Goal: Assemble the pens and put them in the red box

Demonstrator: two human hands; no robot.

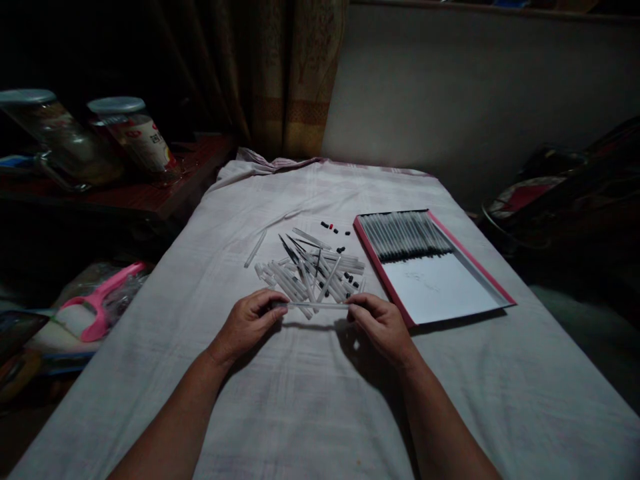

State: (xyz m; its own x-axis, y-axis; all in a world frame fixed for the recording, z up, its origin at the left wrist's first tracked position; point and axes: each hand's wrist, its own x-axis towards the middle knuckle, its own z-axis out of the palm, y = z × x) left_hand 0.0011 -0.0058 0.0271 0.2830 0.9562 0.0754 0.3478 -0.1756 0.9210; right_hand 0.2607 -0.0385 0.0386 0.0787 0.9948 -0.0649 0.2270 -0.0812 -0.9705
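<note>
Head view: both hands hold one clear pen tube level above the cloth-covered bench.

Left hand (249, 322) pinches the left end of the pen tube (313, 305), and right hand (381, 325) pinches its right end, each grip closed on it. Just beyond lies a loose pile of tubes (313, 270) with small black caps (336, 229); a red-edged tray (493, 285) of finished pens sits to the right.

Two forearms enter from the lower edge, bare to the frame edge, no sleeves visible. Left hand (249, 325) and right hand (381, 326): ungloved; no rings or watch discernible.
</note>
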